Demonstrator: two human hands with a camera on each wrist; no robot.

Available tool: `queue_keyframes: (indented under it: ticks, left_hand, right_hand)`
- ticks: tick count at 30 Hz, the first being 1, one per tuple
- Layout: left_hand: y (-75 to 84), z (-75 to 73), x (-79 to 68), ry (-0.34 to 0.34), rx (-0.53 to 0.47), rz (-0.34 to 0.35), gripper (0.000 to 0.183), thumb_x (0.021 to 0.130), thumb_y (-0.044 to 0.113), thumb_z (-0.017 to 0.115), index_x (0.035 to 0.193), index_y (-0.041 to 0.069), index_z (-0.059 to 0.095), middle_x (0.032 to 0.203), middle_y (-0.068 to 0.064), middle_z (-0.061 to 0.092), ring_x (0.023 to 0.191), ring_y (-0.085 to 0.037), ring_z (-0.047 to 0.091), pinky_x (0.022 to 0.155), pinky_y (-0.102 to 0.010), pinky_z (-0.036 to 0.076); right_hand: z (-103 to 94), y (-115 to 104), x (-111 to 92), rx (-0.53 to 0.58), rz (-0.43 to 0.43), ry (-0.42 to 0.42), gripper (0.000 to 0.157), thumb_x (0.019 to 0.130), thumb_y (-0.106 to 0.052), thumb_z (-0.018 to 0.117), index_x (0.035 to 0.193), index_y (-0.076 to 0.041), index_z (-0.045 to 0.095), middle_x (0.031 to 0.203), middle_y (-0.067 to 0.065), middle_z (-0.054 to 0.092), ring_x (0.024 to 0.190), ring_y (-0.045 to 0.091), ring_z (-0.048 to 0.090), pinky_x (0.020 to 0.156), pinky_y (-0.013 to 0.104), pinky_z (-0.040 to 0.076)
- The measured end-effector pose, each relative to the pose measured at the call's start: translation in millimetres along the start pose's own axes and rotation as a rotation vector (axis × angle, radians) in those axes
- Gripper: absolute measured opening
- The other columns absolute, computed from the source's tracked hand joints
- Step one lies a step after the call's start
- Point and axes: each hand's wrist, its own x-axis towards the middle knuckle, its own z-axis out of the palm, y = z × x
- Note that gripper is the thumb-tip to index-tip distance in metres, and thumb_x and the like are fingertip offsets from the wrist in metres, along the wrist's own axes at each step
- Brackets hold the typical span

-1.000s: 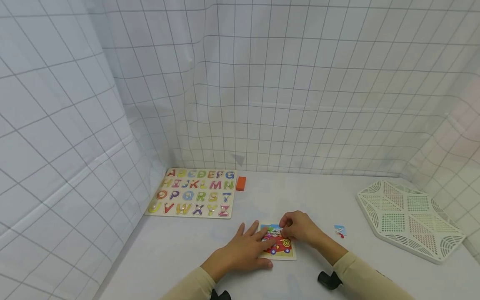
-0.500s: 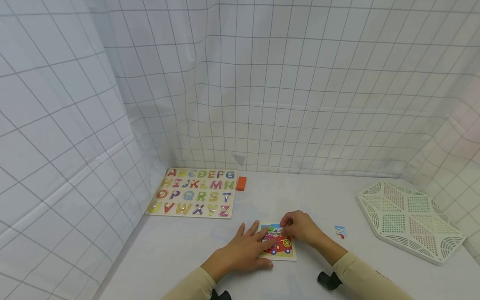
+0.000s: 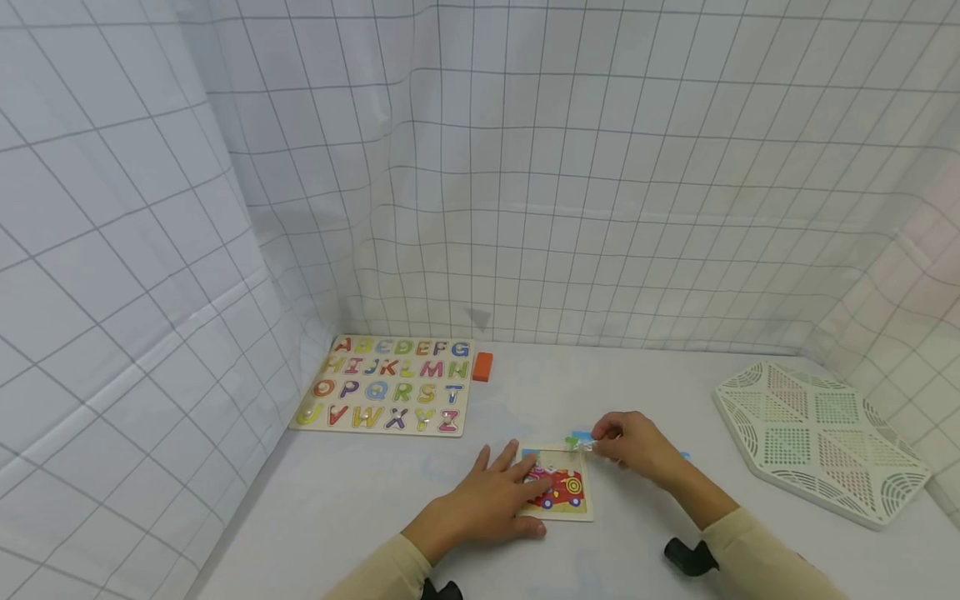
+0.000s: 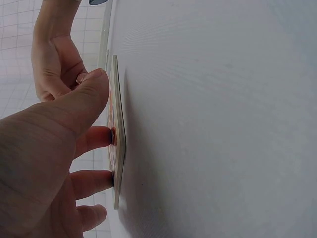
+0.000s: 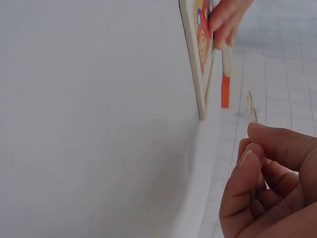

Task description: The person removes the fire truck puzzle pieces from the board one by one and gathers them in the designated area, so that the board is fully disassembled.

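Note:
A small wooden jigsaw puzzle (image 3: 566,510) with a red car picture lies on the table. My left hand (image 3: 483,504) rests on its left part with fingers spread; in the left wrist view its fingertips (image 4: 104,136) press on the board's face. Thumb and fingers of my right hand (image 3: 633,446) pinch a blue and green puzzle piece (image 3: 580,439) over the board's upper right corner. Bare wood shows in the upper part of the board. The right wrist view shows the pinched piece (image 5: 251,107) edge-on, apart from the board (image 5: 196,74).
Past my right wrist peeks a bit of another blue puzzle piece (image 3: 686,456), mostly hidden. An alphabet board (image 3: 378,427) lies at the back left, with an orange block (image 3: 482,367) beside it. A white perforated tray (image 3: 817,446) is at the right. Gridded white curtains surround the table.
The right hand has lifted the puzzle piece out of the board's top and moved it right and slightly away. Its wrist now covers most of the loose piece. The left hand has stayed put.

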Motion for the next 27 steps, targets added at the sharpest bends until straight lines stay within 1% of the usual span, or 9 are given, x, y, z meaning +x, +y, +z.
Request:
queue_keyframes:
  ticks: [7,10,12,16,18,20,23,27]
  left_hand:
    - [-0.8,0.7,0.1,0.014,0.010,0.006,0.065,0.093,0.067,0.057,0.151,0.040,0.048,0.165,0.000,0.034,0.156,-0.035,0.018,0.119,-0.068,0.019]
    - [-1.2,1.5,0.4,0.013,0.009,0.008,0.065,0.093,0.067,0.057,0.151,0.040,0.048,0.165,0.000,0.033,0.156,-0.035,0.018,0.119,-0.068,0.018]
    - [-1.6,2.0,0.6,0.011,0.003,0.007,0.065,0.093,0.067,0.056,0.151,0.040,0.048,0.165,0.000,0.033,0.156,-0.035,0.017,0.119,-0.068,0.018]
    - [-2.2,2.6,0.5,0.010,0.000,0.005,0.065,0.093,0.068,0.056,0.151,0.041,0.048,0.165,0.001,0.033,0.156,-0.034,0.017,0.119,-0.068,0.018]
    - [-2.5,3.0,0.6,0.010,0.000,0.006,0.065,0.093,0.068,0.056,0.151,0.041,0.048,0.165,0.001,0.033,0.156,-0.035,0.017,0.119,-0.068,0.018]
    - [-2.8,3.5,0.8,0.010,0.001,0.007,0.065,0.093,0.068,0.056,0.151,0.041,0.048,0.165,0.001,0.033,0.156,-0.035,0.017,0.119,-0.068,0.018]
    - [-3.0,4.0,1.3,0.009,0.000,0.008,0.065,0.093,0.068,0.056,0.151,0.041,0.048,0.165,0.001,0.033,0.156,-0.035,0.017,0.119,-0.068,0.018]
    - [-3.3,4.2,1.7,0.009,0.001,0.009,0.065,0.093,0.069,0.055,0.152,0.041,0.047,0.166,0.001,0.032,0.157,-0.035,0.017,0.119,-0.068,0.018]
  right_hand:
    - [-54.2,21,-14,0.009,0.027,0.041,0.022,0.093,-0.014,0.072,0.109,-0.001,0.066,0.089,0.007,0.061,0.075,0.021,0.056,0.061,0.032,0.052]
    - [-70.8,32,-20,0.005,0.015,0.030,0.025,0.094,-0.015,0.072,0.110,0.002,0.065,0.089,0.008,0.061,0.075,0.021,0.055,0.061,0.030,0.051]
    - [-77.3,39,-24,-0.002,0.008,0.019,0.024,0.094,-0.016,0.072,0.109,0.002,0.065,0.089,0.008,0.061,0.074,0.019,0.054,0.060,0.028,0.049]
    - [-79.8,51,-26,-0.012,0.016,-0.005,0.019,0.092,-0.014,0.073,0.104,-0.001,0.066,0.088,0.008,0.059,0.070,0.017,0.052,0.056,0.026,0.044]
    - [-77.1,56,-25,-0.025,0.020,-0.014,0.016,0.090,-0.012,0.074,0.102,-0.003,0.066,0.087,0.007,0.059,0.070,0.018,0.053,0.056,0.027,0.045]
    - [-73.7,59,-25,-0.047,0.002,-0.028,0.014,0.089,-0.010,0.074,0.100,-0.003,0.066,0.086,0.007,0.059,0.071,0.019,0.055,0.058,0.028,0.047]
    - [-69.0,61,-24,-0.076,-0.010,-0.037,0.012,0.088,-0.007,0.073,0.097,-0.003,0.066,0.082,0.006,0.058,0.069,0.021,0.056,0.059,0.029,0.047]
    - [-65.6,60,-24,-0.106,0.013,-0.022,0.011,0.086,-0.003,0.071,0.096,-0.004,0.065,0.077,0.005,0.057,0.068,0.020,0.054,0.058,0.028,0.044]
